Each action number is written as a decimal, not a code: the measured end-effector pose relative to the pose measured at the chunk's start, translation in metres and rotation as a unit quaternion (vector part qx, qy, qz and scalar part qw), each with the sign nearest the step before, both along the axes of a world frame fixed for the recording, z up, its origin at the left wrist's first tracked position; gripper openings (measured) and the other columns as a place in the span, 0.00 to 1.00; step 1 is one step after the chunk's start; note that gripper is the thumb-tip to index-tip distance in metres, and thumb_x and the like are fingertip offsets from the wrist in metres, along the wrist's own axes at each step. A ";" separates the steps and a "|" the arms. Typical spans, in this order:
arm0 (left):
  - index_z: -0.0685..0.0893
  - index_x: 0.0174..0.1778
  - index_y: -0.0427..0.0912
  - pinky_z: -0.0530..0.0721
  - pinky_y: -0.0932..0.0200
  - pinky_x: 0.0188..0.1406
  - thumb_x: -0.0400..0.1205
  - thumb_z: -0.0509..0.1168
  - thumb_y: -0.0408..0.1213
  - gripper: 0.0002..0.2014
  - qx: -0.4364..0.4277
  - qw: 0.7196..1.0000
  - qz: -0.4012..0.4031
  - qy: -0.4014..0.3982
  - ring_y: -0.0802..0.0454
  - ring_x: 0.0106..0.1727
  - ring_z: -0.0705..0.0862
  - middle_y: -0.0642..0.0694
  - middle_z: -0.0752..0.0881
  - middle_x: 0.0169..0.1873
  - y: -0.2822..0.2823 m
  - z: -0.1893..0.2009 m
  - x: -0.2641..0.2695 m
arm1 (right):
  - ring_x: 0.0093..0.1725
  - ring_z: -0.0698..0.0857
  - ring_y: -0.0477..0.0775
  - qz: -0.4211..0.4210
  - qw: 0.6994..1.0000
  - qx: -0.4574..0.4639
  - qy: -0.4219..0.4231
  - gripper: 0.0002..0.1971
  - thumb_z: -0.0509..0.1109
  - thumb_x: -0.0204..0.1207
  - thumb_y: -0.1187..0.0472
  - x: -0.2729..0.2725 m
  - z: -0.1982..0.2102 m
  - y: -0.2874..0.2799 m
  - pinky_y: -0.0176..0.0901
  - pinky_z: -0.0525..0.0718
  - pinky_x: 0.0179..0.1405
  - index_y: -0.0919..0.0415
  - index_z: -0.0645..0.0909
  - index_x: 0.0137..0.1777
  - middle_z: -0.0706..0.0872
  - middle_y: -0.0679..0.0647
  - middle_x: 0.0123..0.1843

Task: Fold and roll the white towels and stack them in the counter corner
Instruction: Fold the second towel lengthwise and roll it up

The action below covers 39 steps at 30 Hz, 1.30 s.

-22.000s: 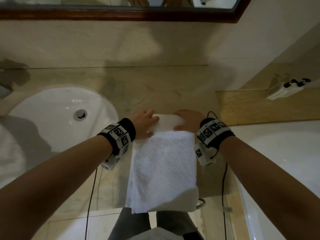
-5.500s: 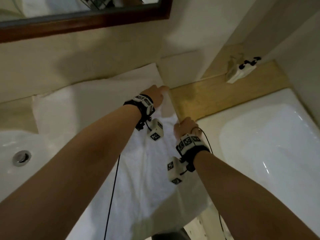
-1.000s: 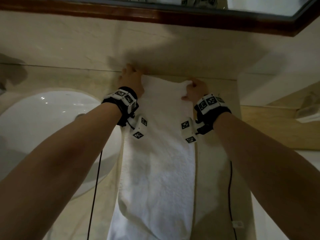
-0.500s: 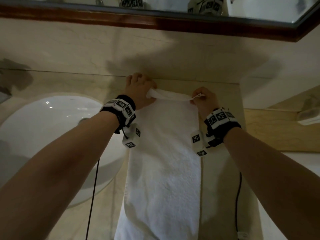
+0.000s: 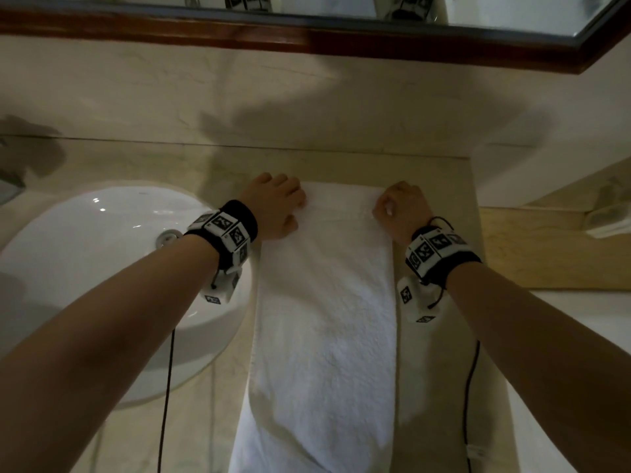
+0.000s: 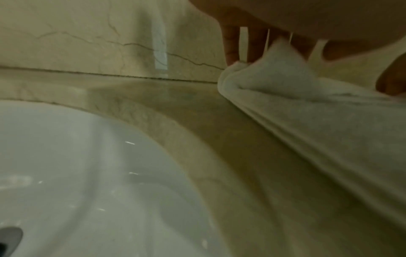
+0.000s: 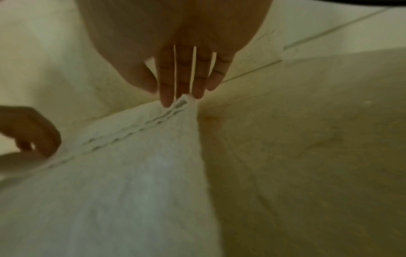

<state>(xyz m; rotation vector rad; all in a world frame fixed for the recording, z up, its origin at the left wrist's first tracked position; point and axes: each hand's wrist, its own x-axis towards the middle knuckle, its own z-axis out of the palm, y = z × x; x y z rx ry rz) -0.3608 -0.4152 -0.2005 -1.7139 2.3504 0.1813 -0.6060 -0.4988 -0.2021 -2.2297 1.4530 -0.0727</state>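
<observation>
Rolling looks like the job right now: a long white towel (image 5: 327, 302) lies in a folded strip on the counter (image 5: 433, 370), with its far end close to the back wall (image 5: 239, 97) and its near end hanging over the front edge. The left hand (image 5: 276, 206) curls its fingers over the far left corner of the towel, where a small bunched fold sits under the fingertips (image 6: 232, 57). The right hand (image 5: 403, 209) pinches the far right corner, thumb and fingers (image 7: 167, 97) nipping the layered edge. The towel is soft, floppy and light, so I think it will bend any way it is pushed and the layers may slide apart. It is not slippery and will not break. The best places to hold it look like the two far corners, just where the hands are, so the roll starts even on both sides. The strip is thick with layers, so the roll may need a firm squeeze to stay tight. On the left, the sink (image 5: 102, 268) sits just beside the towel, so that edge could slip into the bowl. On the right there is a bare strip of counter, then a drop at its right edge. A black cable (image 5: 473, 387) lies there too. The back right corner of the counter is open for stacking.
</observation>
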 end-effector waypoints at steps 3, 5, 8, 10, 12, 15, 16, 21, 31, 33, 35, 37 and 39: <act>0.88 0.47 0.40 0.80 0.50 0.42 0.77 0.51 0.49 0.23 -0.024 0.998 0.042 0.043 0.40 0.44 0.86 0.40 0.86 0.49 -0.004 0.004 0.001 | 0.65 0.74 0.63 0.001 0.999 0.015 0.048 0.21 0.65 0.76 0.49 0.004 0.004 -0.009 0.52 0.75 0.65 0.60 0.77 0.64 0.76 0.60 0.67; 0.80 0.65 0.43 0.74 0.47 0.60 0.81 0.56 0.49 0.21 -0.018 0.993 0.105 0.051 0.39 0.63 0.78 0.41 0.77 0.66 -0.009 0.002 0.004 | 0.71 0.67 0.62 0.035 0.994 0.011 0.103 0.25 0.68 0.76 0.51 0.008 0.006 -0.013 0.54 0.70 0.70 0.54 0.70 0.72 0.71 0.57 0.72; 0.67 0.77 0.45 0.64 0.46 0.71 0.80 0.63 0.50 0.29 0.025 0.982 0.181 0.037 0.39 0.73 0.67 0.43 0.72 0.73 -0.016 -0.002 0.010 | 0.70 0.67 0.61 0.074 0.985 0.003 0.157 0.20 0.66 0.77 0.53 0.018 0.010 -0.015 0.54 0.68 0.69 0.54 0.72 0.69 0.76 0.55 0.67; 0.71 0.73 0.45 0.65 0.47 0.69 0.81 0.61 0.50 0.25 0.030 0.985 0.165 0.035 0.40 0.71 0.68 0.43 0.75 0.69 -0.020 -0.003 0.010 | 0.66 0.71 0.61 0.101 0.980 -0.023 0.170 0.15 0.65 0.78 0.55 0.021 0.013 -0.015 0.54 0.69 0.65 0.55 0.74 0.63 0.78 0.55 0.62; 0.74 0.68 0.43 0.68 0.48 0.65 0.82 0.60 0.45 0.19 0.009 0.991 0.134 0.014 0.40 0.66 0.72 0.42 0.77 0.65 -0.021 0.002 0.008 | 0.63 0.72 0.61 0.097 0.982 -0.065 0.148 0.12 0.64 0.77 0.57 0.020 0.015 -0.015 0.53 0.70 0.62 0.57 0.74 0.59 0.79 0.56 0.59; 0.77 0.62 0.39 0.75 0.48 0.54 0.77 0.63 0.36 0.16 -0.051 0.996 0.072 0.008 0.38 0.56 0.80 0.37 0.81 0.57 -0.011 0.004 0.001 | 0.61 0.73 0.62 0.103 0.982 -0.093 0.130 0.11 0.64 0.76 0.63 0.015 0.010 -0.004 0.54 0.71 0.59 0.60 0.75 0.58 0.79 0.58 0.58; 0.78 0.56 0.39 0.79 0.50 0.47 0.74 0.62 0.33 0.14 -0.040 0.999 0.035 0.000 0.39 0.48 0.83 0.37 0.84 0.51 -0.005 0.004 0.000 | 0.61 0.73 0.62 0.120 0.979 -0.086 0.139 0.12 0.64 0.76 0.64 0.012 0.007 0.002 0.53 0.72 0.58 0.62 0.76 0.58 0.78 0.59 0.58; 0.80 0.46 0.44 0.81 0.54 0.35 0.68 0.64 0.35 0.11 -0.017 0.998 -0.065 -0.015 0.43 0.39 0.84 0.44 0.85 0.42 0.018 0.001 0.007 | 0.53 0.79 0.65 0.159 0.975 -0.077 0.134 0.11 0.72 0.71 0.63 0.001 0.002 0.018 0.52 0.78 0.48 0.65 0.80 0.52 0.81 0.61 0.53; 0.69 0.75 0.43 0.66 0.46 0.71 0.83 0.61 0.48 0.25 0.064 0.985 0.155 0.046 0.39 0.73 0.66 0.41 0.71 0.71 0.007 0.004 0.005 | 0.71 0.68 0.61 0.125 0.970 0.010 0.209 0.19 0.62 0.80 0.55 0.009 0.017 0.000 0.53 0.69 0.68 0.56 0.72 0.71 0.74 0.56 0.69; 0.72 0.71 0.44 0.64 0.47 0.71 0.83 0.60 0.49 0.22 0.045 0.988 0.145 0.031 0.41 0.72 0.67 0.43 0.74 0.69 0.005 0.002 0.009 | 0.67 0.71 0.60 0.131 0.976 -0.036 0.172 0.15 0.62 0.79 0.58 0.008 0.015 0.004 0.50 0.70 0.62 0.60 0.74 0.64 0.77 0.57 0.65; 0.74 0.67 0.42 0.66 0.49 0.67 0.83 0.61 0.46 0.18 0.008 0.992 0.118 0.037 0.42 0.69 0.69 0.43 0.76 0.66 0.008 0.004 0.011 | 0.63 0.74 0.61 0.120 0.982 -0.070 0.124 0.14 0.62 0.77 0.63 0.007 0.011 0.012 0.50 0.72 0.57 0.64 0.75 0.62 0.78 0.60 0.62; 0.76 0.65 0.40 0.67 0.49 0.64 0.83 0.62 0.40 0.16 -0.001 0.995 0.093 0.032 0.41 0.67 0.72 0.41 0.76 0.65 0.013 0.006 0.008 | 0.58 0.78 0.64 0.131 0.983 -0.083 0.095 0.14 0.66 0.72 0.69 0.003 0.005 0.027 0.52 0.74 0.52 0.68 0.77 0.58 0.80 0.64 0.58; 0.80 0.62 0.37 0.72 0.49 0.57 0.78 0.67 0.34 0.16 -0.004 0.999 0.042 0.031 0.39 0.62 0.77 0.39 0.80 0.61 0.022 0.009 0.003 | 0.47 0.83 0.68 0.158 0.982 -0.065 0.079 0.13 0.73 0.62 0.74 -0.003 -0.005 0.043 0.53 0.79 0.44 0.71 0.81 0.48 0.83 0.67 0.47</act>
